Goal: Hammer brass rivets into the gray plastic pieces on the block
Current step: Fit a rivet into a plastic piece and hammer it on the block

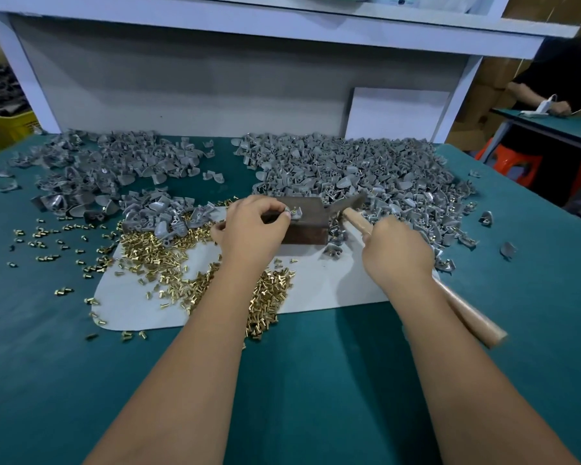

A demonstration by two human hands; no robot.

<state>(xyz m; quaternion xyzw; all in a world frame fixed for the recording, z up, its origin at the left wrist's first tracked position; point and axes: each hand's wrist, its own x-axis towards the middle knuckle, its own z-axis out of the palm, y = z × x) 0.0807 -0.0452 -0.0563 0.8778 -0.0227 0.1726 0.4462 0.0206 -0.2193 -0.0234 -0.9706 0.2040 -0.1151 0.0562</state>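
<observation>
Brass rivet (pixel 295 211) stands shank-up in a gray plastic piece (pixel 292 212) on top of the dark metal block (pixel 302 223), which sits on a pale mat (pixel 332 286) laid over the teal desk (pixel 282 380).

Head view: the left hand (pixel 252 229) reaches over the block's left edge, and its fingers (pixel 280 209) are curled in, pinching the plastic piece to steady it; the rivet pokes up just beside the fingertips. The right hand (pixel 396 250) is wrapped round the wooden handle of a hammer (pixel 353 213), fingers closed on the shaft near its head end. The handle's long axis runs from lower right up to upper left, with the dark steel head hovering just off the block's right end. So the rivet lies to the left of the hammer head and slightly nearer the person, close by. By my judgement the coming blow must travel that short way leftward and down while the left fingers sit touching the target, which leaves little margin for a glancing strike.

Loose brass rivets (pixel 168 263) are small, shiny and flanged, scattered thickly over the mat and out onto the desk. Gray plastic pieces lie in a heap on the left (pixel 91 169) and a larger heap on the right (pixel 366 169), matte, with scoop-like curved bodies and tubular sockets. Whether either heap is the finished stock I cannot tell.
</observation>
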